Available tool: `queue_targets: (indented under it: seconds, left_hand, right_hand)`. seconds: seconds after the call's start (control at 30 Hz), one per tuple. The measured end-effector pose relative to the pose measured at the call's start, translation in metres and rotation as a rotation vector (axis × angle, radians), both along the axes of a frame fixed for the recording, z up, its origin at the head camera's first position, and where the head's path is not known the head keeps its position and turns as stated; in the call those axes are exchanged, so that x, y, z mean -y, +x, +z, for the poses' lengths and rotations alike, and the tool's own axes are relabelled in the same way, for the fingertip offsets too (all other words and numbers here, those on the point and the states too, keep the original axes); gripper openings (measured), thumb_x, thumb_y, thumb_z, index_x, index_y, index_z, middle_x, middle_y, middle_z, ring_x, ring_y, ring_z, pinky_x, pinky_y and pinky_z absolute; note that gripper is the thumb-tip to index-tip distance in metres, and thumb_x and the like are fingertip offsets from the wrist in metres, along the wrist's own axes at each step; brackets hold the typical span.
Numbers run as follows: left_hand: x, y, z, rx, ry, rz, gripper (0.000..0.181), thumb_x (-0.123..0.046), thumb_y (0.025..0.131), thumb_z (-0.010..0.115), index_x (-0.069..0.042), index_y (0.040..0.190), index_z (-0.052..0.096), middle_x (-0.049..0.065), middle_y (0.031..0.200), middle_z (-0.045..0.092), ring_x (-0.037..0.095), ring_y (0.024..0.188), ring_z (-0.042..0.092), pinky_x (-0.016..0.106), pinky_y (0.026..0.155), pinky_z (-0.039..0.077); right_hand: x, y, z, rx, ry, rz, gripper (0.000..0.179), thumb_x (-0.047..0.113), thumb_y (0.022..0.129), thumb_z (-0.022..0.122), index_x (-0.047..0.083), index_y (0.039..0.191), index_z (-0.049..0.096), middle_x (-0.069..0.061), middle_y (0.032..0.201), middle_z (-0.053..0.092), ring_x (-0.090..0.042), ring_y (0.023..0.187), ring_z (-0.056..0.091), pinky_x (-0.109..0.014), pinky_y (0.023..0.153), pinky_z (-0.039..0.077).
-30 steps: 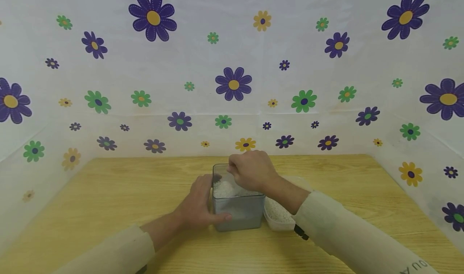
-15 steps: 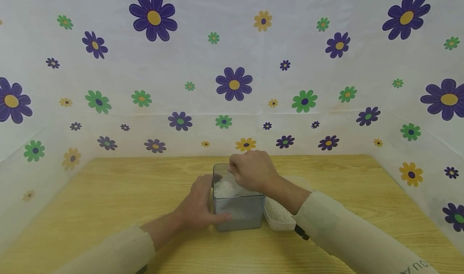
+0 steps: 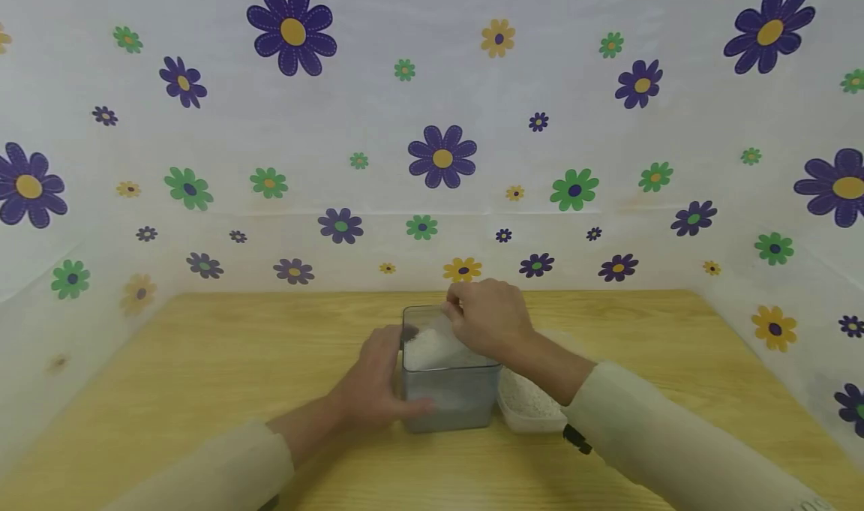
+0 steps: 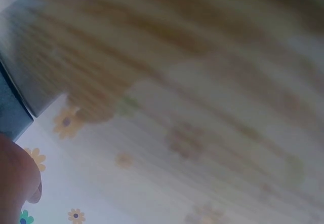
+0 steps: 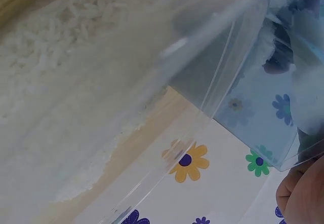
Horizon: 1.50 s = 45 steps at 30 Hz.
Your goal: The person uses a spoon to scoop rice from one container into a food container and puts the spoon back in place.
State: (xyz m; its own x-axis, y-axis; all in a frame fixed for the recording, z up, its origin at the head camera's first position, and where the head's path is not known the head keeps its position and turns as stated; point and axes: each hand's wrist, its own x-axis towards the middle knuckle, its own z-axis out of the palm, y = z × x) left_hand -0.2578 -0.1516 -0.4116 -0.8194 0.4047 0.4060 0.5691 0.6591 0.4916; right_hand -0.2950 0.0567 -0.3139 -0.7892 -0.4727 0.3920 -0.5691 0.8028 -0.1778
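In the head view, a grey see-through square container (image 3: 445, 406) stands upright on the table with white rice (image 3: 421, 352) inside. My left hand (image 3: 371, 383) grips its near left corner, thumb across the front wall and fingers along the left side. Over the container's right rim, my right hand (image 3: 489, 320) has its fingers curled and pinches a pale translucent plastic piece (image 5: 310, 82) that reaches down inside. The hand hides most of that piece, so its exact kind cannot be told. To the right, partly under my right forearm, sits a clear tub (image 3: 533, 423) of rice.
The wooden table (image 3: 256, 361) extends around both containers. A white sheet with printed flowers (image 3: 364, 106) hangs behind it and along both sides. In the right wrist view, the clear tub's wall (image 5: 152, 82) lies close to the camera.
My right hand has shifted slightly right over the container, with more rice showing beside it. The left hand keeps its hold. The whole head view has slid a little.
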Motion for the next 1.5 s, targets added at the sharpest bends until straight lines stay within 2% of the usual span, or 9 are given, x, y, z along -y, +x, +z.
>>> queue_targets:
  seconds: [0.27, 0.5, 0.8, 0.97, 1.23, 1.5]
  left_hand:
    - [-0.004, 0.001, 0.002, -0.004, 0.013, -0.007, 0.09, -0.056, 0.071, 0.082, -0.011, 0.137, 0.042, 0.001, 0.127, 0.055, 0.018, 0.114, 0.046, 0.049, 0.098, 0.037]
    - [-0.005, 0.003, 0.008, -0.01, 0.012, 0.0, 0.09, -0.056, 0.071, 0.082, -0.014, 0.139, 0.041, 0.0, 0.128, 0.055, 0.016, 0.114, 0.045, 0.046, 0.096, 0.038]
    - [-0.004, 0.005, 0.009, 0.014, 0.013, 0.02, 0.091, -0.056, 0.069, 0.082, -0.015, 0.14, 0.041, -0.001, 0.128, 0.054, 0.016, 0.114, 0.044, 0.046, 0.097, 0.038]
    - [-0.003, 0.006, 0.009, 0.037, 0.009, 0.034, 0.093, -0.057, 0.069, 0.082, -0.012, 0.14, 0.043, 0.002, 0.13, 0.055, 0.019, 0.117, 0.045, 0.051, 0.101, 0.038]
    - [-0.004, 0.004, 0.008, 0.056, 0.002, 0.038, 0.097, -0.058, 0.069, 0.081, -0.006, 0.141, 0.041, 0.008, 0.133, 0.053, 0.025, 0.123, 0.045, 0.055, 0.105, 0.036]
    - [-0.005, 0.006, 0.01, 0.071, 0.01, 0.043, 0.098, -0.056, 0.068, 0.082, -0.004, 0.14, 0.042, 0.01, 0.132, 0.053, 0.026, 0.123, 0.046, 0.056, 0.105, 0.036]
  right_hand:
    - [-0.015, 0.006, -0.005, 0.005, -0.126, -0.044, 0.016, 0.026, 0.096, 0.065, 0.014, 0.093, 0.077, 0.007, 0.057, 0.057, -0.009, 0.051, 0.046, -0.024, 0.045, 0.033]
    - [-0.024, 0.004, 0.0, 0.024, -0.204, -0.06, 0.017, 0.024, 0.096, 0.064, 0.013, 0.09, 0.076, 0.006, 0.049, 0.044, -0.01, 0.046, 0.042, -0.023, 0.043, 0.026]
    - [-0.037, -0.002, 0.008, 0.048, -0.291, -0.095, 0.017, 0.024, 0.097, 0.064, 0.013, 0.091, 0.075, 0.003, 0.056, 0.053, -0.014, 0.051, 0.045, -0.026, 0.045, 0.029]
    - [-0.048, -0.003, 0.015, 0.046, -0.331, -0.109, 0.018, 0.024, 0.097, 0.064, 0.01, 0.094, 0.075, 0.001, 0.055, 0.051, -0.015, 0.05, 0.042, -0.026, 0.045, 0.027]
    - [-0.079, -0.005, 0.023, 0.052, -0.403, -0.128, 0.021, 0.024, 0.098, 0.062, 0.009, 0.094, 0.075, 0.001, 0.056, 0.05, -0.015, 0.052, 0.042, -0.027, 0.046, 0.027]
    - [-0.112, -0.003, 0.022, 0.029, -0.41, -0.155, 0.021, 0.024, 0.099, 0.061, 0.009, 0.094, 0.074, 0.001, 0.052, 0.047, -0.017, 0.049, 0.039, -0.028, 0.045, 0.025]
